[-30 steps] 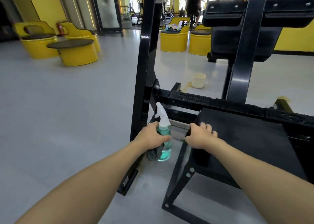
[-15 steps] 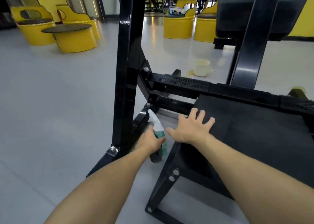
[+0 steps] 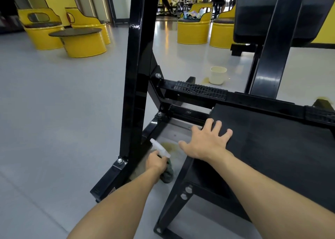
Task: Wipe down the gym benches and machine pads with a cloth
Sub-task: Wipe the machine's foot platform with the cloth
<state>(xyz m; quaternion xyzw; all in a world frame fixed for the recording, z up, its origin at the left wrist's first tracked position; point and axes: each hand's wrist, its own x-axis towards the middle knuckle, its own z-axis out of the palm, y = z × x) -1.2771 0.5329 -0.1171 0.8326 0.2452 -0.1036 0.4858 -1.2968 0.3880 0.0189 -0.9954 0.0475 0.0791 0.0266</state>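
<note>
A black machine platform pad [image 3: 275, 144] fills the lower right, set in a black steel frame. My right hand [image 3: 206, 142] lies flat on its near left corner with fingers spread. Low beside the frame, close to the floor, my left hand [image 3: 155, 163] grips a spray bottle [image 3: 160, 148] with a white nozzle pointing up-left, together with a dark cloth [image 3: 167, 174] bunched under the hand. The bottle's body is mostly hidden by the hand and cloth.
A black upright post [image 3: 135, 79] stands just left of my left hand. A cream bucket [image 3: 217, 74] sits on the grey floor behind the frame. Yellow drum seats [image 3: 193, 30] and a drum table [image 3: 81, 43] stand farther back. A large black pad [image 3: 253, 17] hangs upper right.
My right hand let go of the pad's edge and spread flat on the pad. My left hand has lowered the bottle and cloth toward the floor. The view moved closer and lower.
</note>
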